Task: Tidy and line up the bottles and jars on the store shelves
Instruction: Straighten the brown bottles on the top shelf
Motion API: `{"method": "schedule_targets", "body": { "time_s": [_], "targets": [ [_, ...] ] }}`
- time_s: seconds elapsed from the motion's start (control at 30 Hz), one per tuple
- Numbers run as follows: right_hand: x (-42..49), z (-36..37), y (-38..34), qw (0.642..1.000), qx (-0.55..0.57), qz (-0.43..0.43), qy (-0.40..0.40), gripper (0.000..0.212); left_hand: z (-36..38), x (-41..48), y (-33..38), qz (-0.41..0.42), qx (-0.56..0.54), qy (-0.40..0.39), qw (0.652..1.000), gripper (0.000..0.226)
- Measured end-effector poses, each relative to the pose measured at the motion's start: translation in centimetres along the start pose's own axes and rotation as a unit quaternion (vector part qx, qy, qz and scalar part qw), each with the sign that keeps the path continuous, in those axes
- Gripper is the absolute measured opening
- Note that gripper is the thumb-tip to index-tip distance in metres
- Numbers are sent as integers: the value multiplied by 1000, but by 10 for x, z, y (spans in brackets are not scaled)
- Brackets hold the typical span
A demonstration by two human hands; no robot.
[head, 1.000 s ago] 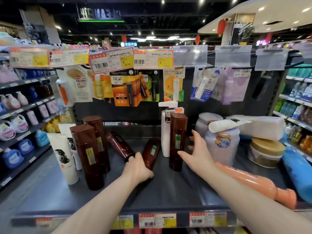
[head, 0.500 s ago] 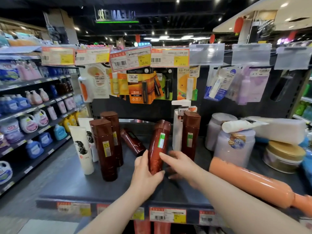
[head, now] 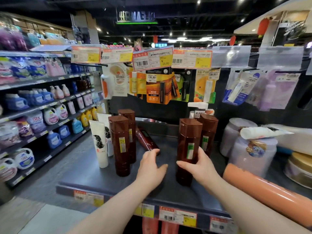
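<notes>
While the brown bottle [head: 190,141] stands upright near the front middle of the shelf [head: 101,171], the right hand [head: 200,168] has it by the lower half. The thumb [head: 182,164] crosses the front on the left side and the fingers [head: 201,154] curl round the right side just below the green label, so the bottle sits snug between them. Its base looks down on the shelf, though I can't tell if the weight is fully off the hand.

Right behind it, almost touching, is a second bottle [head: 208,132] of the same kind, also upright, with a white pump bottle [head: 197,107] behind that.

The left hand [head: 152,166] is just beside, holding nothing, fingers loose and a bit spread. Its fingertips reach the cap end of a fallen bottle [head: 145,139] lying on its side, pointing toward the back. Touching or not, can't say.

Further left, a left bottle [head: 120,144] and a back bottle [head: 130,127] stand one behind the other, with white tubes [head: 99,146] at the shelf's left edge.

Off to the right are pale jars [head: 253,152] with a tube [head: 260,132] lying on top, a gold tin [head: 298,166], and an orange bottle [head: 263,188] on its side near the right forearm. Price tags [head: 177,215] run along the shelf's front lip.
</notes>
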State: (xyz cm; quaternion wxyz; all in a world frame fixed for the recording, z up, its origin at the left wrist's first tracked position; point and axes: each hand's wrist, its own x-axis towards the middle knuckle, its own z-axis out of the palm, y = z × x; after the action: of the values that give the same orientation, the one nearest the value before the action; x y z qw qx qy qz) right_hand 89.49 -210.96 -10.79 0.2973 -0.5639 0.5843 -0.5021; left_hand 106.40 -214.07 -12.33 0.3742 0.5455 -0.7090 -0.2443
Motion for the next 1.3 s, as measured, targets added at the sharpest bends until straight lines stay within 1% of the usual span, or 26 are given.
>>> {"method": "schedule_targets", "body": {
  "time_s": [0.1,0.17,0.23,0.33,0.4,0.5,0.57,0.6,0.67,0.73,0.77,0.83,0.9,0.93,1.0,1.1,1.17,1.23,1.3],
  "targets": [
    [-2,-3,2,1000,-11,-2,7,59,6,29,1,-16,95,-15,995,65],
    [-3,-3,0,1000,-25,-1,5,63,10,49,3,-18,139,-32,990,71],
    [-2,-1,0,999,-41,1,1,68,15,68,3,-42,177,-58,982,76],
    [3,1,-1,999,-51,3,-1,70,18,84,-3,-81,275,-129,949,74],
    [7,0,0,998,-58,-4,5,69,18,84,-7,-79,311,-177,930,72],
    [12,-1,-1,998,-54,-9,12,67,13,69,-7,-45,322,-182,928,68],
    [15,-1,-1,999,-48,-11,19,65,9,49,-6,-8,311,-172,935,62],
    [16,-1,-2,999,-44,-10,20,65,7,37,-7,12,298,-151,942,56],
    [20,1,-4,999,-39,-6,19,65,2,16,-6,52,262,-83,960,40],
    [22,4,-5,999,-31,-5,14,64,-1,8,-2,57,231,-29,971,30],
    [22,5,-4,1000,-25,-6,9,64,-2,10,1,38,215,-14,976,33],
    [22,8,-3,1000,-16,-7,0,66,-1,19,4,-40,188,-16,981,51],
    [21,10,-3,1000,-17,-4,-1,65,3,29,6,-128,167,-59,976,75],
    [21,11,-3,1000,-18,-4,-1,65,5,33,6,-159,161,-79,971,85],
    [20,12,-3,1000,-16,-4,-2,64,7,37,6,-187,155,-97,965,96],
    [20,11,-3,1000,-12,-6,-5,62,6,34,4,-188,123,-91,970,105],
    [21,9,-3,1000,-9,-11,-4,57,4,22,0,-170,63,-74,981,108],
    [22,8,-3,1000,-3,-16,-6,54,1,6,-3,-128,-1,-52,990,108],
    [23,6,-4,1000,8,-17,-9,54,-3,-11,-3,-75,-43,-34,996,108]
  ]
}}
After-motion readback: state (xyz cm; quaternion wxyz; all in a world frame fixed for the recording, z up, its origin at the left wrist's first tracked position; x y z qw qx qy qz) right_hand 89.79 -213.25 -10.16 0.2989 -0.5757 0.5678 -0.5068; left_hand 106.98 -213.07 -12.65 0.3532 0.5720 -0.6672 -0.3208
